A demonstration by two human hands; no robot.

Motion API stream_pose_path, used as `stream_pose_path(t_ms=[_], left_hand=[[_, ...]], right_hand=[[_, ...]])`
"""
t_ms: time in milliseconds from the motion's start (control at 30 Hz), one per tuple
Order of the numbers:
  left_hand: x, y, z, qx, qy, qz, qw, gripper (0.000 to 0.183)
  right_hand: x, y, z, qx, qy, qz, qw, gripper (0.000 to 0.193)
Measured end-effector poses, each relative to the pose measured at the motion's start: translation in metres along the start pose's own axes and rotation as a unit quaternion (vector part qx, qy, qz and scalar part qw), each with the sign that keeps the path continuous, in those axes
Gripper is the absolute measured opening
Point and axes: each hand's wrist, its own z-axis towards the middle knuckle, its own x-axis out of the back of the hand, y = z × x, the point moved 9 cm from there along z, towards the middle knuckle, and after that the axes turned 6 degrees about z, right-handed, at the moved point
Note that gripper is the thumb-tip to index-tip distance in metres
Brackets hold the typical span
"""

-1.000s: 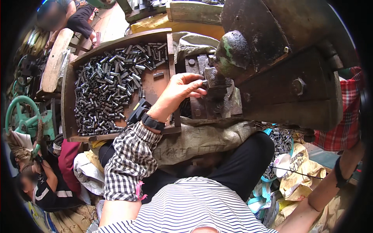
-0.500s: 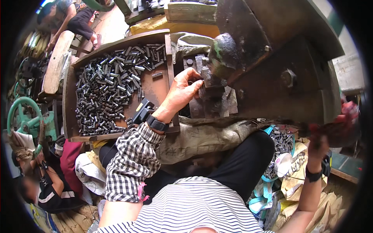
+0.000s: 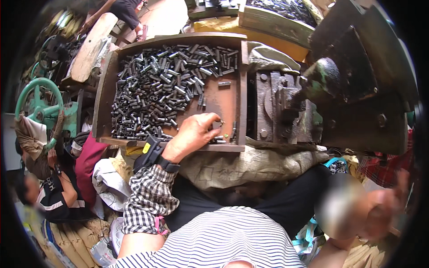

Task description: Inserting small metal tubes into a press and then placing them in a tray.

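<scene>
My left hand (image 3: 193,135), in a checked sleeve with a black wrist strap, is over the near right part of a wooden tray (image 3: 243,96). Its thumb and fingers are curled together around a small dark thing that I cannot make out. Short dark metal tubes (image 3: 154,96) are heaped across the tray's left and far parts, with a few loose ones by the hand. Right of the tray is a greasy metal die block (image 3: 268,107) under a heavy press (image 3: 357,85). My right hand (image 3: 380,212) is raised at the lower right, its fingers smeared by motion.
A grey sack (image 3: 237,167) hangs below the tray, above my knees. Another wooden box (image 3: 277,24) of metal pieces stands at the back. On the left are a green handwheel (image 3: 38,114) and a seated person (image 3: 62,192). A blue-rimmed container (image 3: 337,165) sits beside my right knee.
My left hand has moved from the die block back into the tray. My right hand has come down and nearer from beside the press. The view has shifted, moving the scene rightward.
</scene>
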Motion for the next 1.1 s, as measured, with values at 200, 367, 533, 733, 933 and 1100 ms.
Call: stream_pose_path(t_ms=[200, 367, 533, 733, 933, 1100], left_hand=[[-0.008, -0.002, -0.003, -0.039, -0.073, 0.049, 0.995, 0.021], [-0.012, -0.01, -0.004, -0.065, -0.117, 0.051, 0.99, 0.022], [-0.018, -0.014, -0.005, -0.069, -0.116, 0.064, 0.989, 0.021], [-0.011, -0.015, -0.005, -0.073, -0.103, 0.11, 0.986, 0.019], [-0.009, -0.01, -0.005, -0.086, -0.074, 0.146, 0.983, 0.02], [-0.012, -0.004, 0.0, -0.098, -0.082, 0.137, 0.982, 0.026]], right_hand=[[-0.212, -0.089, -0.029, 0.07, -0.165, 0.14, 0.974, 0.024], [-0.374, -0.048, -0.079, 0.028, -0.335, 0.02, 0.942, 0.013], [-0.431, -0.044, -0.111, 0.058, -0.458, -0.111, 0.88, 0.013], [-0.395, -0.048, -0.099, 0.014, -0.386, 0.045, 0.921, 0.012], [-0.317, -0.035, -0.117, -0.24, -0.282, 0.303, 0.878, 0.016], [-0.306, -0.022, -0.152, -0.377, -0.237, 0.376, 0.812, 0.016]])
